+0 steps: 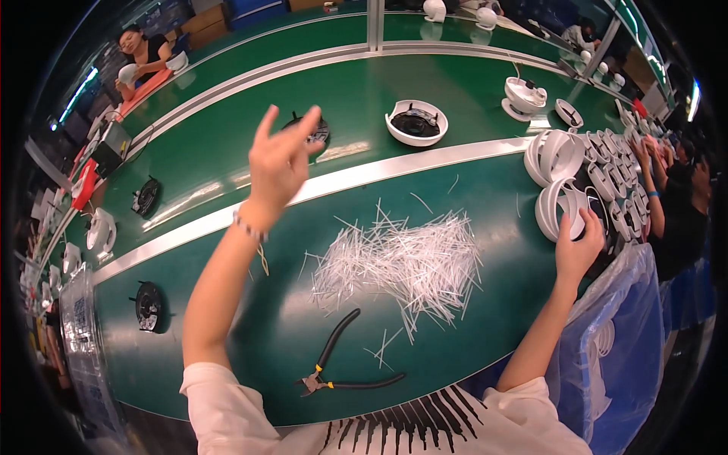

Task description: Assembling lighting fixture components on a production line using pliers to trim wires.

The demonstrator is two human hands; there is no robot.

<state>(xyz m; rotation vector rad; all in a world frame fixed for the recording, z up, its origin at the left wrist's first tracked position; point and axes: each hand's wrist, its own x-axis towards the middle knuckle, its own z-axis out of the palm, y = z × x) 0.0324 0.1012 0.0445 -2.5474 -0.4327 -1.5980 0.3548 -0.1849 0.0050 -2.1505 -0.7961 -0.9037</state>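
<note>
White housing [544,216] at the bench's right edge, under the right hand

Nearest the person, pliers [327,349] with black handles lie spread on the green bench [478,334]. To the right hangs a blue, partly see-through bag [629,341] with white pieces inside. Just beyond the pliers, a tangled heap of thin white strips [409,262] takes up the middle of the bench; a few strays lie around it. A black disc [149,307] lies well apart at the left.

The right hand [580,246] has its thumb and fingers partly bent about the white housing's edge; whether they grip it, I cannot tell. Another rounded white part [553,155] sits just behind.

The left hand [279,163] is raised, fingers loosely splayed, with nothing visible in its grasp. A second dark disc [321,135] shows behind its fingertips.

Past the pale rail [371,176], a white bowl [438,135] holds a black insert, and a white rounded unit [523,95] stands farther right. At far left, a co-worker [155,49] holds a white part.
</note>
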